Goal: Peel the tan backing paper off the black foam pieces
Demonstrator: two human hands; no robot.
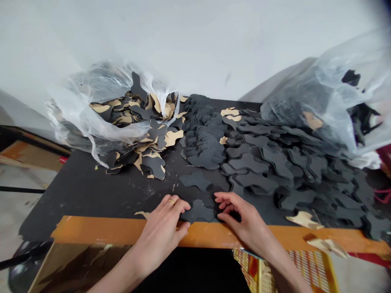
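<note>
A black wavy foam cut-out (200, 211) lies at the near edge of the black table (91, 191). My left hand (163, 230) rests on the table edge with its fingers curled against the piece's left side. Opposite it, my right hand (244, 219) has bent fingertips pinching the right side of the same piece. A ring shows on my left hand. Another single black piece (195, 179) lies just behind.
An open clear plastic bag (91, 118) of black-and-tan pieces sits at the back left, spilling onto the table. A wide heap of black pieces (275, 162) covers the right half. A second plastic bag (342, 106) stands at the far right. Tan scraps (304, 219) lie on the orange table edge (100, 230).
</note>
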